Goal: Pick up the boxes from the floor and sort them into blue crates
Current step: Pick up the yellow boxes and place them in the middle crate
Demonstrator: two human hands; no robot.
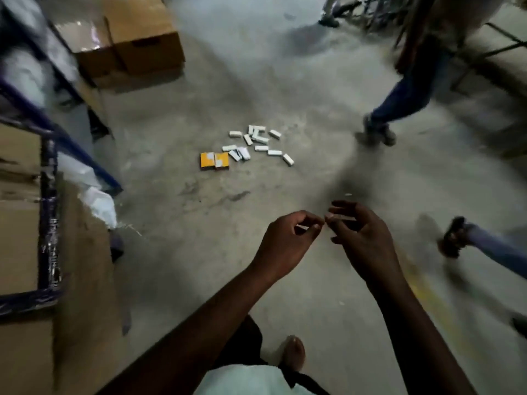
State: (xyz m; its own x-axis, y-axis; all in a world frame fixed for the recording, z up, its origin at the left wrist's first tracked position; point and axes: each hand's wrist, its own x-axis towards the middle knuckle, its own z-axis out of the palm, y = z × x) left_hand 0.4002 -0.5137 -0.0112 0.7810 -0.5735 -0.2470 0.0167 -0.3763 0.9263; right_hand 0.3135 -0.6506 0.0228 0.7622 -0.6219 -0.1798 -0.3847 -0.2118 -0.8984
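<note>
Several small white boxes [261,140] lie scattered on the concrete floor ahead of me. Two yellow boxes [214,160] lie side by side at the left end of that cluster. My left hand [285,240] and my right hand [362,235] hang in the air well short of the boxes, fingertips almost meeting. The fingers of both are loosely curled, and I see no box in either hand. No blue crate is in view.
A blue metal rack [48,212] with cardboard and white plastic bags runs along the left. Brown cartons [137,44] stand at the back left. A person's legs [399,101] are at the right behind the boxes, and another foot [453,238] is at the far right.
</note>
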